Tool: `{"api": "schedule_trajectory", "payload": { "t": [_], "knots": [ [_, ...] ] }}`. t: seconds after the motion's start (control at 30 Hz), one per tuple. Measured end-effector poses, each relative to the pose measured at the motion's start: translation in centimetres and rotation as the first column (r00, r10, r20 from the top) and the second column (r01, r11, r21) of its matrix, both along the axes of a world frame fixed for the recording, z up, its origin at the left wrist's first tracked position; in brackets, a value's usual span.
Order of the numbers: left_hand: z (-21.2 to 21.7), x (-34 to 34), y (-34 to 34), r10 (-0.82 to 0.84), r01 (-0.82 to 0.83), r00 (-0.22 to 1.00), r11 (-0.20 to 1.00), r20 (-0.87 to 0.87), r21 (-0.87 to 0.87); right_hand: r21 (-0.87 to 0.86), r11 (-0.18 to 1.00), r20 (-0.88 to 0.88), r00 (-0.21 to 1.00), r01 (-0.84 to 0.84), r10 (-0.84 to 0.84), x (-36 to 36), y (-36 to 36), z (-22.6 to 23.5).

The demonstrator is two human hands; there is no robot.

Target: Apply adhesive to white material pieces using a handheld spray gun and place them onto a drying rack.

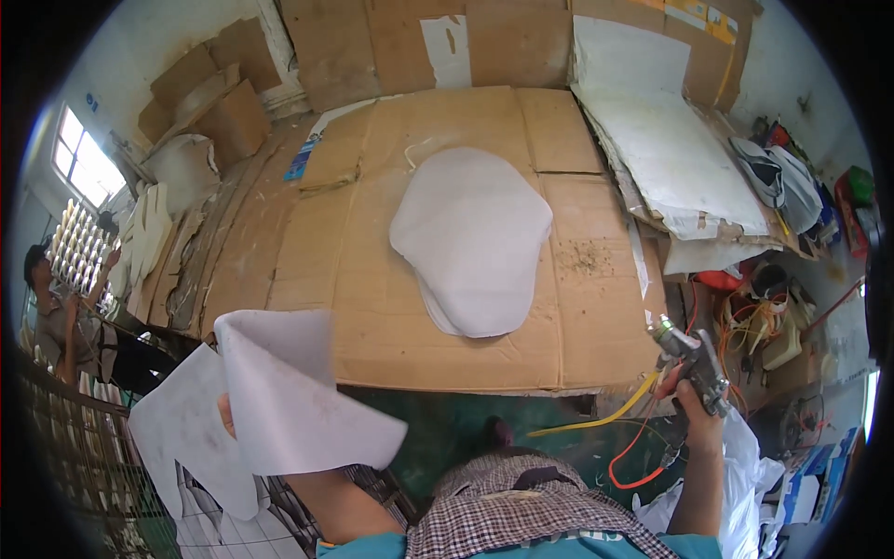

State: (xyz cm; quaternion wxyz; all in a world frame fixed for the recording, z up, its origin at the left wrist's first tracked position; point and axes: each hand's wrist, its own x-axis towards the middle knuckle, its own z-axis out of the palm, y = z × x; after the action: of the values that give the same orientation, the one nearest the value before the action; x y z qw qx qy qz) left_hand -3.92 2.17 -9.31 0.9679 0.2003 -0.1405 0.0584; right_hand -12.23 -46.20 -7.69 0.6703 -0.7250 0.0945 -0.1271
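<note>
My right hand (pixel 691 402) is closed round the handle of a metal spray gun (pixel 697 359), held up off the table's right front corner. A yellow hose and an orange hose hang near it. At the lower left, my left hand (pixel 226 415) grips a floppy pale grey sheet (pixel 289 391) that folds over and hides most of the hand. A rounded, lobed pale grey piece (pixel 475 233) lies flat in the middle of the cardboard-covered table (pixel 372 317), with another layer's edge showing beneath it. Neither hand touches that piece.
A wire rack (pixel 233 522) with more pale sheets stands at my left. Another person (pixel 70 317) is at the far left beside rows of pale shapes. A white-covered board (pixel 661 149) lies at the back right. Tangled hoses (pixel 745 326) and clear plastic (pixel 736 475) are on the right.
</note>
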Motion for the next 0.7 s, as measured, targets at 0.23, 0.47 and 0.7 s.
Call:
{"api": "schedule_trajectory", "payload": {
  "t": [0.23,0.47,0.7],
  "knots": [
    [0.1,-1.8,5.4,0.051,-0.053,0.993,0.998,-0.102,-0.016,-0.067,0.986,-0.108,0.984,-0.153,0.145,-3.5,-0.7,1.5],
    [-0.4,-5.2,5.3,0.105,-0.111,0.972,0.994,-0.212,-0.015,0.07,0.982,-0.058,0.982,-0.177,0.181,-1.3,0.6,-0.3],
    [-0.1,-6.6,3.3,0.151,-0.159,0.937,0.987,-0.316,0.002,0.067,0.997,-0.122,0.992,-0.024,0.032,-1.9,0.0,0.9]
  ]
}}
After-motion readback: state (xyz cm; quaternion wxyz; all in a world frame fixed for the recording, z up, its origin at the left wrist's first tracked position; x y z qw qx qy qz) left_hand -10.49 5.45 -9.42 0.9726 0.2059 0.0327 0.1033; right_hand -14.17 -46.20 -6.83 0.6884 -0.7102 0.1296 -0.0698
